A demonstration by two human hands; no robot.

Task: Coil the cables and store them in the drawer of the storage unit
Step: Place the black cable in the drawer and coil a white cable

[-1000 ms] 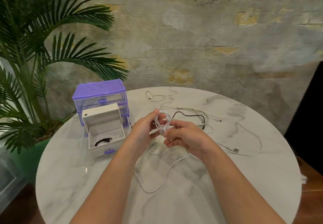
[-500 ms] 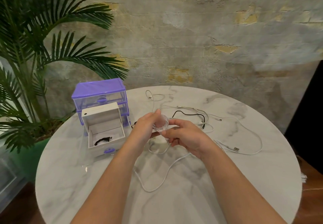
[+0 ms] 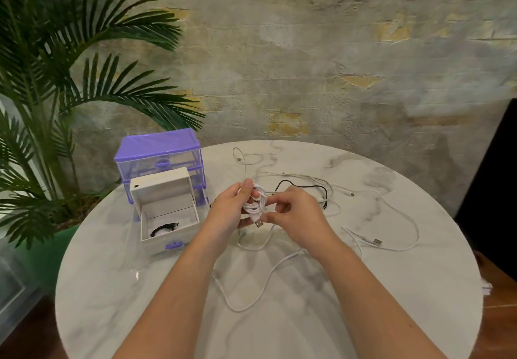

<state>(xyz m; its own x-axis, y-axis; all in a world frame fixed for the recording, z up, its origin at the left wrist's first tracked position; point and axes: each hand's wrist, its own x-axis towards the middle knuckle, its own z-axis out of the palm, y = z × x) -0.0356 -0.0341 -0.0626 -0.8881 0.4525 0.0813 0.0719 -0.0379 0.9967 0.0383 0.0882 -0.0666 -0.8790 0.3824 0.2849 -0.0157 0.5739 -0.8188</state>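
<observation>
Both hands are still gripping the white coil [image 3: 256,200] above the table [image 3: 391,288], its USB plug [image 3: 258,223] now hanging free beneath.

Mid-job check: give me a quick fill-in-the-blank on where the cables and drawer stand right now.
1. The left hand holds a coiled cable coloured ____.
2. The pulled-out drawer already contains one ____ cable.
3. The storage unit has a top coloured ____.
4. The right hand pinches the coil's ____ plug.

Missing words: white; black; purple; USB
</observation>
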